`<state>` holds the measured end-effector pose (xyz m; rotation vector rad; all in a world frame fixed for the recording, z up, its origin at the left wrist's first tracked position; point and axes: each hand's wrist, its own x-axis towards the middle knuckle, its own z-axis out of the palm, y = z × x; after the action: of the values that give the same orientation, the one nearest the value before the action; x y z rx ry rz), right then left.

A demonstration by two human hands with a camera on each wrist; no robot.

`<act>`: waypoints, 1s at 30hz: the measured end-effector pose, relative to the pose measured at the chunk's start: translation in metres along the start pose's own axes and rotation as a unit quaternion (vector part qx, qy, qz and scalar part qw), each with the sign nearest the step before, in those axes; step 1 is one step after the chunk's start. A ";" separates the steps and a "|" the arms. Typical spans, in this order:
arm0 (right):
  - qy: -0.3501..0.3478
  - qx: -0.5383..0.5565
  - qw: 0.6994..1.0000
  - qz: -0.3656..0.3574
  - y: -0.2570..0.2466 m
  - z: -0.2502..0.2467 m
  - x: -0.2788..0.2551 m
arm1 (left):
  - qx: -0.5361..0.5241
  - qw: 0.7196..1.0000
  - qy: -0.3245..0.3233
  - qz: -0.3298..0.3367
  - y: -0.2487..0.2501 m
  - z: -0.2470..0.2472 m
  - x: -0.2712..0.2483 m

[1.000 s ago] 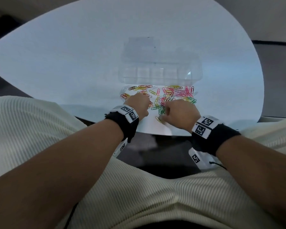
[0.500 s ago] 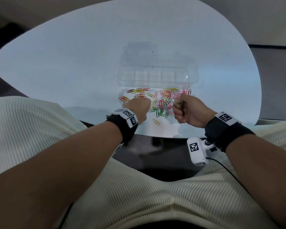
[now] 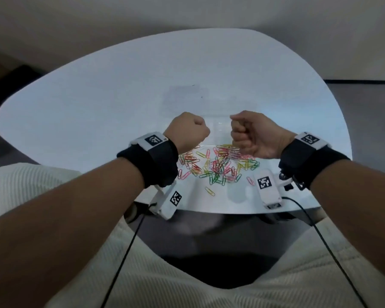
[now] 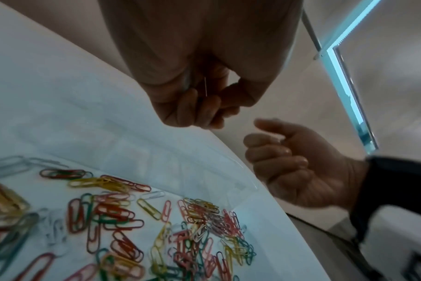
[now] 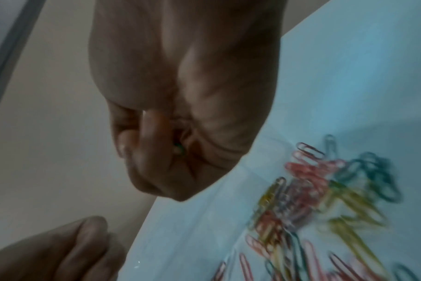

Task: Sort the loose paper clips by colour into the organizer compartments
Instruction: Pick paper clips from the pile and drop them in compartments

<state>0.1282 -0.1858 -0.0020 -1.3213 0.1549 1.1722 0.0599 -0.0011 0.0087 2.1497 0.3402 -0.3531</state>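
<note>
A white, rounded table (image 3: 98, 112) fills most of the head view, and a person's lap in ribbed cream fabric (image 3: 209, 292) is seen below its near edge. On the table, a clear plastic organizer (image 3: 218, 127) is faintly made out beyond the clips, its compartment walls barely visible between the two raised fists; whether any clip lies in a compartment cannot be told. Just in front of it, towards the person, the loose paper clips (image 3: 218, 165) are spread in a mixed heap of red, pink, yellow and green, with one yellow clip (image 3: 209, 191) lying apart near the table edge. Both hands are held above the organizer, near each other but not touching. The left hand (image 3: 188, 132) is curled into a fist; in the left wrist view a thin pale wire-like sliver (image 4: 205, 86) is seen between its curled fingers (image 4: 189, 106), though what it is cannot be told. The right hand (image 3: 252, 135) is also curled shut, and in the right wrist view a small green clip end (image 5: 178, 147) is seen tucked between its fingers and palm — only that tip shows. Black wrist straps (image 3: 158, 163) bearing white marker-tagged camera units (image 3: 267, 188) are worn on both wrists, with black cables (image 3: 125, 252) trailing down over the lap.
</note>
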 end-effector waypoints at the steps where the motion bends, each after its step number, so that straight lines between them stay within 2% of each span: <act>1: -0.005 -0.029 1.000 0.004 -0.008 0.000 0.003 | 0.025 0.999 -0.019 -0.005 0.002 -0.001 0.006; 3: -0.018 -0.125 0.992 0.018 -0.020 0.003 0.007 | 0.079 0.995 -0.062 -0.025 0.004 -0.001 0.015; 5: -0.020 -0.284 0.958 0.030 -0.023 0.008 0.009 | 0.134 0.986 -0.096 -0.035 0.001 0.005 0.017; 6: -0.025 -0.386 0.922 0.026 -0.021 0.010 0.009 | 0.166 0.980 -0.108 -0.028 -0.002 0.009 0.016; 8: -0.037 -0.572 0.819 0.005 -0.008 0.012 0.008 | 0.253 0.959 -0.131 -0.006 -0.014 0.023 0.009; 9: -0.041 -0.632 0.774 -0.003 0.001 0.011 0.008 | 0.292 0.946 -0.142 0.004 -0.022 0.030 0.006; 10: -0.041 -0.670 0.741 -0.012 0.010 0.010 0.009 | 0.319 0.936 -0.148 0.015 -0.029 0.036 0.003; 14: -0.027 -0.763 0.643 -0.064 0.045 0.009 0.010 | 0.370 0.914 -0.158 0.046 -0.047 0.048 0.001; 16: -0.005 -0.783 0.616 -0.085 0.054 0.008 0.011 | 0.399 0.901 -0.161 0.057 -0.049 0.052 0.001; 22: 0.037 -0.789 0.605 -0.099 0.067 0.010 0.009 | 0.431 0.889 -0.144 0.058 -0.049 0.061 -0.004; 24: 0.050 -0.777 0.620 -0.100 0.070 0.008 0.009 | 0.426 0.891 -0.146 0.055 -0.048 0.062 -0.005; 26: 0.054 -0.744 0.658 -0.101 0.071 0.005 0.010 | 0.412 0.898 -0.149 0.046 -0.048 0.063 -0.006; 30: 0.084 -0.571 0.812 -0.086 0.065 -0.002 0.010 | 0.372 0.916 -0.148 0.006 -0.051 0.063 -0.005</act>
<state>0.0868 -0.1940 -0.0527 -2.4286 -0.6473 0.9712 0.0285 -0.0257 -0.0619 2.7743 0.0024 -0.9044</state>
